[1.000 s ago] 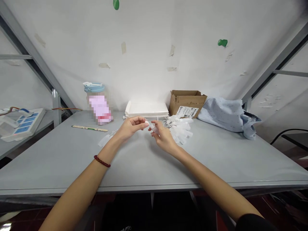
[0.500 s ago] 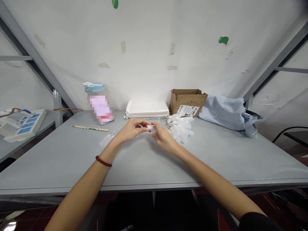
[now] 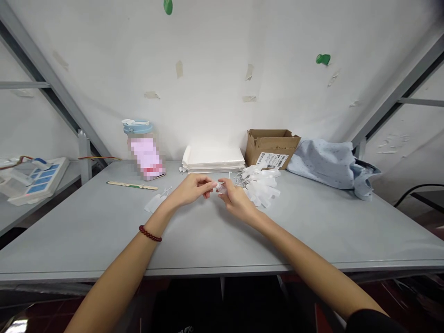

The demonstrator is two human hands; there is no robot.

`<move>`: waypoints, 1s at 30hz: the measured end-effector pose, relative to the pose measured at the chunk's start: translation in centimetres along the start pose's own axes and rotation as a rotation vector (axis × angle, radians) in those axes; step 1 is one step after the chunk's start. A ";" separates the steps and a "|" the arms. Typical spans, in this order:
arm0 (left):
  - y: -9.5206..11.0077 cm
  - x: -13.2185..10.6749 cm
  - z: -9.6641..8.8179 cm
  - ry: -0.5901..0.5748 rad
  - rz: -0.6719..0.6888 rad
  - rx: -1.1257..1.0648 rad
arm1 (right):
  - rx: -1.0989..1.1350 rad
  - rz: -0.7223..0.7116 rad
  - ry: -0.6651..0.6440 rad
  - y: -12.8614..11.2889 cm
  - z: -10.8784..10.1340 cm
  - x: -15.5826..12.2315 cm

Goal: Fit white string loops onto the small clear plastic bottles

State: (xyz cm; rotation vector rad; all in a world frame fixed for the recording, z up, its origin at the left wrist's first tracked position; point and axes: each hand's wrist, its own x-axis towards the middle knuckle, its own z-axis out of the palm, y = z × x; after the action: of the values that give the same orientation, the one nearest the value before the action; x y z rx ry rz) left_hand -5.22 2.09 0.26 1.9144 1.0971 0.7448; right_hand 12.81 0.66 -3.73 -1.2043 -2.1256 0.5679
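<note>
Over the middle of the table, my right hand [image 3: 236,199] is closed with a small, whitish, translucent piece [image 3: 222,188] between thumb and fingers. My left hand [image 3: 194,188] meets it from the left, thumb and forefinger pinched at the piece's near end; the fingers partly hide what is there. Just right of my right hand lies a pile of similar whitish translucent pieces [image 3: 262,187] with thin white strings. A few more such pieces [image 3: 155,201] with strings lie beside my left wrist.
Along the wall stand a stack of white sheets or envelopes [image 3: 213,159], an open cardboard box [image 3: 270,148] and a bundled light-blue cloth [image 3: 322,162]. At left are a phone [image 3: 147,157] propped against a blue-lidded container [image 3: 138,127], and a flat wooden stick [image 3: 132,185].
My left fingers have shifted slightly, with the thumb now stretched straighter toward the small piece. My right hand keeps its hold almost in place. The view has moved a little.
</note>
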 end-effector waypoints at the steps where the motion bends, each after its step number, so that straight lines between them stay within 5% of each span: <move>1: 0.2 -0.1 0.0 -0.023 0.009 0.000 | 0.011 0.005 -0.004 0.0 0.0 0.0; 10: 0.9 -0.4 -0.6 -0.120 -0.028 -0.072 | -0.056 -0.065 -0.032 0.7 0.4 0.0; 17: 0.0 0.1 0.3 -0.063 -0.048 0.004 | -0.245 -0.147 -0.016 1.1 0.2 0.1; 30: 0.1 0.0 0.3 -0.071 0.034 -0.076 | 0.005 -0.080 -0.059 0.3 -0.6 0.3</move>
State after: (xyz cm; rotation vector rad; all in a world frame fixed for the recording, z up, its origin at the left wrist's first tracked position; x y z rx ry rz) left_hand -4.94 1.96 0.15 1.8846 0.9817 0.7216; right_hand 13.35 1.10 -3.40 -1.1072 -2.2092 0.5791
